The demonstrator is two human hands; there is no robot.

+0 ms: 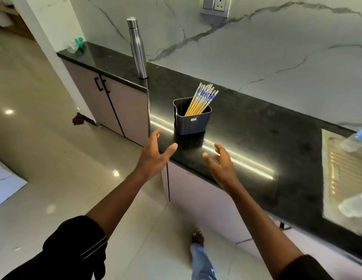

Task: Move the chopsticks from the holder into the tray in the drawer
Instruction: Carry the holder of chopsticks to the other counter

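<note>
A dark rectangular holder (193, 123) stands near the front edge of the black countertop (257, 134). Several chopsticks (202, 100), yellow with blue-and-white patterned tops, lean to the right inside it. My left hand (156, 156) hovers open just left of and below the holder, fingers spread. To the holder's lower right, my right hand (221, 164) is open over the counter edge, holding nothing. Neither hand touches the holder. No drawer or tray is in view; the cabinet fronts below the counter are closed.
A tall steel bottle (137, 49) stands at the counter's corner behind the holder. A sink (346, 178) with a plastic bottle (356, 138) lies at the right. A small glass item (76, 45) sits at the far left end. Glossy tiled floor lies to the left.
</note>
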